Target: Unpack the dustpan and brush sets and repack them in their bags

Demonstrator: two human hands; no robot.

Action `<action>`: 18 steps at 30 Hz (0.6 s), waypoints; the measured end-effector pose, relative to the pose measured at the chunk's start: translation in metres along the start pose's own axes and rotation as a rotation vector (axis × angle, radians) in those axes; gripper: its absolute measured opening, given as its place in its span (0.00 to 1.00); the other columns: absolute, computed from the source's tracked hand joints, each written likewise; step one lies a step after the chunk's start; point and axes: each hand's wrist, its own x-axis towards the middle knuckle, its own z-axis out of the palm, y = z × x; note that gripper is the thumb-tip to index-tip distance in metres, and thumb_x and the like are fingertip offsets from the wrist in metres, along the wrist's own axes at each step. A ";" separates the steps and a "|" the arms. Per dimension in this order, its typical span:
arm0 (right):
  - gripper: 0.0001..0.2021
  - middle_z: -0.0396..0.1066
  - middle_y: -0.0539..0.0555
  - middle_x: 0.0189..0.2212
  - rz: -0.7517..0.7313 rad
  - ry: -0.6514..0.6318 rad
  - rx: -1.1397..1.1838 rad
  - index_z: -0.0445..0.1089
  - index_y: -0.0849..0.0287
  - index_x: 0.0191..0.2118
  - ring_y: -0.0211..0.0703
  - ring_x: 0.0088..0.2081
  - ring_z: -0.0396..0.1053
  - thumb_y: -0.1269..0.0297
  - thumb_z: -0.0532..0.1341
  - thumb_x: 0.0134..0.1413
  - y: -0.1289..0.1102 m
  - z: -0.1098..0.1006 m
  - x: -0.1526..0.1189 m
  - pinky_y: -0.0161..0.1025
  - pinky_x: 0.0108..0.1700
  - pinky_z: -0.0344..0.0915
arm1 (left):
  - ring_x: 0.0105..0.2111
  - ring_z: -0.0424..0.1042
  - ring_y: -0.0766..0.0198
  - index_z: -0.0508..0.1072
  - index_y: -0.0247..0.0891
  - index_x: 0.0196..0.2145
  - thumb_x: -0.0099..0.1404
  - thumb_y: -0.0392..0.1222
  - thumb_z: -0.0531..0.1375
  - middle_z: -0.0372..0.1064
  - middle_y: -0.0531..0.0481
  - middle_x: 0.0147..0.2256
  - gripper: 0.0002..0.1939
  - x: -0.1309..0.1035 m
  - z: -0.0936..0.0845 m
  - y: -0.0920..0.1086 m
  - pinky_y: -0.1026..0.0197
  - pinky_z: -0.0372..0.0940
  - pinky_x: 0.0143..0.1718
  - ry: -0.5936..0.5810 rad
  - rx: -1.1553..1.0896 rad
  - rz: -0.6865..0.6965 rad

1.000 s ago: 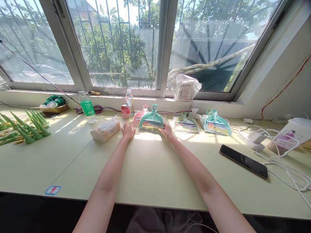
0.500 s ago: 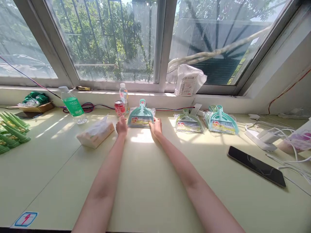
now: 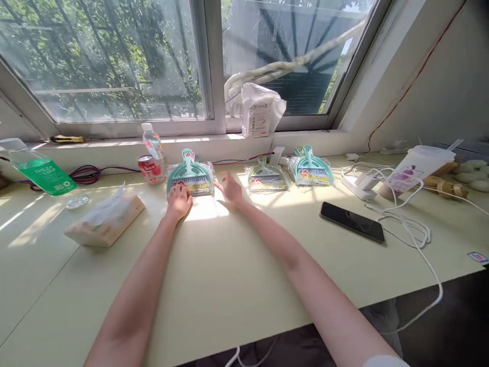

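Note:
A wrapped teal dustpan and brush set (image 3: pixel 191 176) lies near the back of the table, handle toward the window. My left hand (image 3: pixel 179 201) rests on its lower left corner, fingers spread over the wrapper. Just right of this set, my right hand (image 3: pixel 231 188) is raised with its fingers apart and nothing in them. Further right lies a wrapped olive-green set (image 3: pixel 265 177). Beside that one is a pile of wrapped sets with a teal one (image 3: pixel 312 171) on top.
Left of the sets stand a red can (image 3: pixel 151 169), a small bottle (image 3: pixel 153 140), a tissue pack (image 3: pixel 107 216) and a green-labelled bottle (image 3: pixel 48 176). On the right are a phone (image 3: pixel 351 221), a power strip (image 3: pixel 359 186) with white cables and a plastic cup (image 3: pixel 414 168).
The view has turned to the right. My right hand has let go of the teal set's right side and opened. My left hand has moved onto the set's lower left corner.

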 end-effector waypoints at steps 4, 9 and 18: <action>0.17 0.72 0.54 0.43 -0.015 0.215 -0.122 0.61 0.55 0.55 0.43 0.37 0.69 0.56 0.54 0.64 0.054 -0.091 0.005 0.37 0.39 0.62 | 0.56 0.58 0.36 0.70 0.38 0.38 0.64 0.49 0.55 0.62 0.32 0.51 0.13 0.005 0.003 0.000 0.34 0.58 0.54 -0.056 -0.013 -0.056; 0.14 0.70 0.60 0.42 0.278 0.493 -0.539 0.63 0.61 0.50 0.47 0.40 0.67 0.59 0.54 0.62 0.142 -0.206 -0.002 0.39 0.38 0.59 | 0.54 0.60 0.33 0.70 0.37 0.43 0.65 0.59 0.52 0.63 0.29 0.51 0.23 0.015 0.009 0.016 0.30 0.59 0.50 0.015 0.077 -0.081; 0.07 0.71 0.61 0.32 0.416 0.075 -0.836 0.72 0.65 0.35 0.52 0.41 0.70 0.68 0.57 0.56 0.167 -0.223 0.004 0.41 0.38 0.59 | 0.55 0.61 0.32 0.70 0.27 0.47 0.67 0.51 0.51 0.62 0.21 0.52 0.23 0.033 0.010 0.039 0.33 0.59 0.50 -0.047 0.215 -0.141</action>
